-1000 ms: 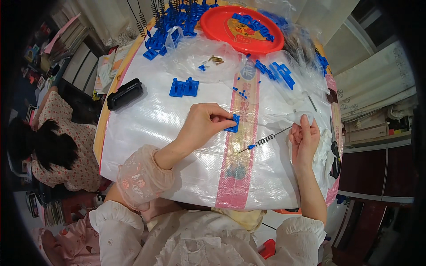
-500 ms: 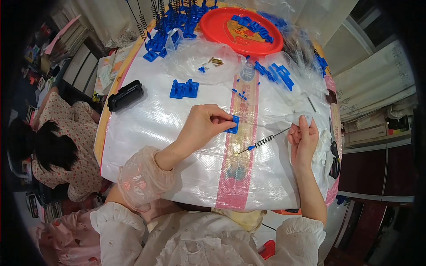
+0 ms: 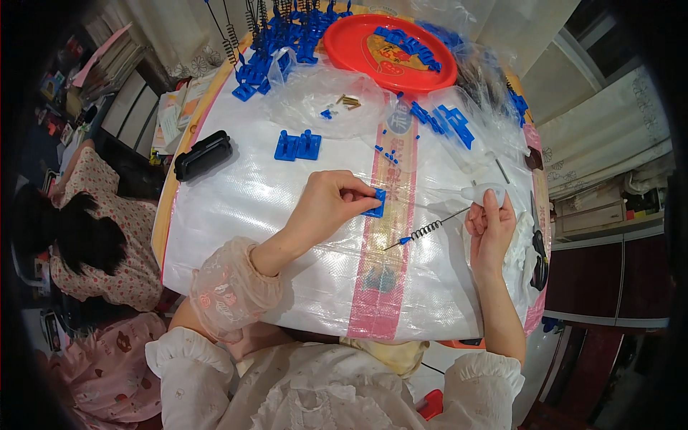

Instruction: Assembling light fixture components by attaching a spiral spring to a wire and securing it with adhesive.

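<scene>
My left hand (image 3: 326, 204) pinches a small blue plastic base (image 3: 377, 206) between thumb and fingers, just above the white sheet. To the right, my right hand (image 3: 491, 233) is closed around a small white squeeze bottle (image 3: 473, 193) with a long thin nozzle, which points left toward the blue base. The same hand also holds a thin black rod with a coil spring (image 3: 428, 229) and a blue cone near its lower end; the rod slants down to the left. Two blue bases with upright pegs (image 3: 297, 145) stand beyond my left hand.
Many blue parts with springs (image 3: 287, 36) crowd the far left. A red round tray (image 3: 347, 54) holds blue pieces. A plastic bag (image 3: 294, 100) has brass-coloured pins on it. A black case (image 3: 203, 155) lies left, black-handled scissors (image 3: 539, 265) right. Another person (image 3: 107, 229) is at left.
The bottle in my right hand has shifted very slightly, its nozzle still toward the blue base. My left hand stays in place with the base.
</scene>
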Demonstrator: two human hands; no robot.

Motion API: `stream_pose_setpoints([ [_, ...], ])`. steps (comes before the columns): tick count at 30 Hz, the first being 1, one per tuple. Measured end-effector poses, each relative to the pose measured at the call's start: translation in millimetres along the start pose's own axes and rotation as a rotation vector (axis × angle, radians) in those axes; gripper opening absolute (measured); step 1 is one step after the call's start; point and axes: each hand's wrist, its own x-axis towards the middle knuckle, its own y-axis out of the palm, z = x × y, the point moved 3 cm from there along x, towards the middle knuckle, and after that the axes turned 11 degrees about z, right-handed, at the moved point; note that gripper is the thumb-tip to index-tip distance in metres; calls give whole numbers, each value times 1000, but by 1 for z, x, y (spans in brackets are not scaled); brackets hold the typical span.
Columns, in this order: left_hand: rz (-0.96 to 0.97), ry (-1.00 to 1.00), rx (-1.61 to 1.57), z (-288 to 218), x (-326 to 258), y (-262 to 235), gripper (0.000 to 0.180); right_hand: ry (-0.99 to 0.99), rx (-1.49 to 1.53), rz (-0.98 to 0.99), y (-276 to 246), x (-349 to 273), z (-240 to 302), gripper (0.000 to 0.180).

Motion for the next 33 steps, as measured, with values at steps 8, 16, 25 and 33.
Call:
stream_pose_setpoints([
  [8,7,-6,-7,0,0,-1,17,-23,-2,4,-2,0,1,17],
  [16,11,-1,-15,-1,1,0,17,-34,-18,23,-3,-1,4,18],
  [25,13,0,-32,-2,1,0,16,-42,-33,7,-2,-2,5,18],
  [33,11,17,-39,-1,1,0,15,-55,-31,12,1,-1,7,17],
])
